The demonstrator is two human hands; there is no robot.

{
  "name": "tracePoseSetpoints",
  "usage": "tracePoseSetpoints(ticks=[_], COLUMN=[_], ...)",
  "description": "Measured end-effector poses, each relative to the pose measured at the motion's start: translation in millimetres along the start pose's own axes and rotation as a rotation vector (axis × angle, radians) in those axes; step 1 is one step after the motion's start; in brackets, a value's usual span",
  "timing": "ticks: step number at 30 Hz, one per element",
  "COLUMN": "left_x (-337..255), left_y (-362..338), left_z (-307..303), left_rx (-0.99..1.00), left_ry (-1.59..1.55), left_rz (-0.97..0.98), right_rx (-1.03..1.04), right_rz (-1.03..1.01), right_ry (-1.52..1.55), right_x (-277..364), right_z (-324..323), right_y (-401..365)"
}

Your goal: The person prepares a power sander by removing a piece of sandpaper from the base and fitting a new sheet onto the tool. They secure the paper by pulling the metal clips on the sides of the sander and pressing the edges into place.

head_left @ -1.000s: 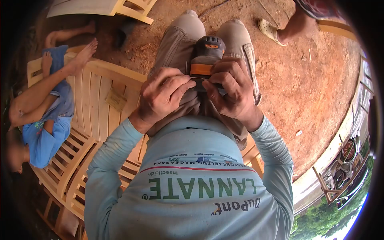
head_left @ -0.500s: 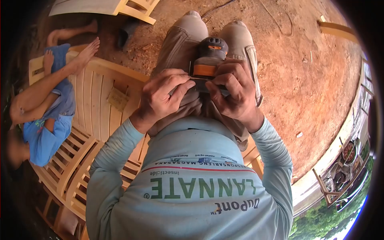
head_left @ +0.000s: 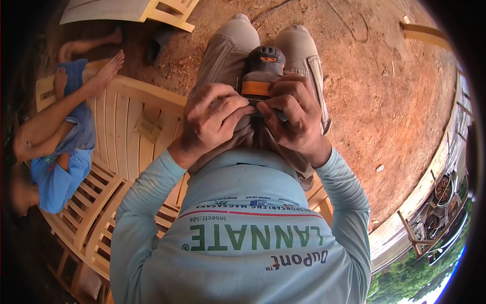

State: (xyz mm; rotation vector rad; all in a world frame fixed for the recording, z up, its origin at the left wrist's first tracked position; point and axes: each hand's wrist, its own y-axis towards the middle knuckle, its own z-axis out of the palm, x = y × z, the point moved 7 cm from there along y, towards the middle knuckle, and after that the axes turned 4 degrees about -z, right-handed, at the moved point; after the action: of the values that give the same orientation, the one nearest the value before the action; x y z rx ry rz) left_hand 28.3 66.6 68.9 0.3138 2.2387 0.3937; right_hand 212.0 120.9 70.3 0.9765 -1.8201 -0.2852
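Observation:
A black-and-orange power sander (head_left: 265, 63) lies between my thighs, its rounded body pointing toward my knees. My left hand (head_left: 212, 116) is closed at the near left edge of the sander, thumb and forefinger pinched at its base. My right hand (head_left: 296, 114) grips the near right edge, with fingers bent along its side and thumb pressed close to the left fingertips. A thin metal wire or rod stands out at the sander's left side. Whatever small part lies between the fingertips is mostly hidden.
A slatted wooden bench (head_left: 119, 129) stands to my left, and a person in a blue shirt (head_left: 68, 175) reclines on it. Another wooden piece (head_left: 106, 10) is at the upper left. Brown ground (head_left: 385, 101) spreads to the right, with a cord (head_left: 362, 25) on it.
My left hand has shifted slightly right, bringing its fingertips closer to those of my right hand. The sander has moved very little in view.

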Motion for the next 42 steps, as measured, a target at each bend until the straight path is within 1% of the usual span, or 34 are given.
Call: tracePoseSetpoints(ticks=[3, 9, 13, 16, 25, 31, 36, 40, 42], left_x=[-2.0, -5.3, -15.3, -26.7, -21.2, -22.3, -24.3, -28.1, -27.9], left_y=[0.3, 2.0, 10.8, 16.1, 17.8, 15.9, 18.4, 20.5, 22.0], left_z=[-1.9, -3.5, -6.0, -2.4, 5.8, 5.7, 7.5, 7.3, 5.4], left_rx=[-0.016, -0.020, -0.015, 0.070, 0.069, 0.096, 0.095, 0.079, 0.110], left_ry=[0.022, 0.111, 0.167, 0.167, 0.126, 0.126, 0.104, 0.085, 0.067], left_rz=[0.055, 0.103, 0.093, 0.170, 0.135, 0.192, 0.184, 0.203, 0.202], right_rx=[0.033, 0.024, 0.028, 0.026, 0.001, 0.023, 0.012, 0.069, 0.080], right_rz=[-0.014, -0.064, -0.050, -0.061, -0.045, -0.038, -0.024, 0.032, 0.026], right_ry=[-0.103, -0.111, -0.068, -0.060, -0.025, 0.005, 0.029, 0.007, 0.003], right_x=[5.5, 3.2, 1.7, 1.9, -1.6, -3.7, -4.8, 2.1, 1.1], right_z=[-4.8, -10.7, -10.3, -9.8, -13.2, -14.3, -15.8, -21.2, -20.4], right_y=[-1.0, -12.8, -11.5, -10.1, -11.4, -9.4, -9.3, -4.0, -4.8])
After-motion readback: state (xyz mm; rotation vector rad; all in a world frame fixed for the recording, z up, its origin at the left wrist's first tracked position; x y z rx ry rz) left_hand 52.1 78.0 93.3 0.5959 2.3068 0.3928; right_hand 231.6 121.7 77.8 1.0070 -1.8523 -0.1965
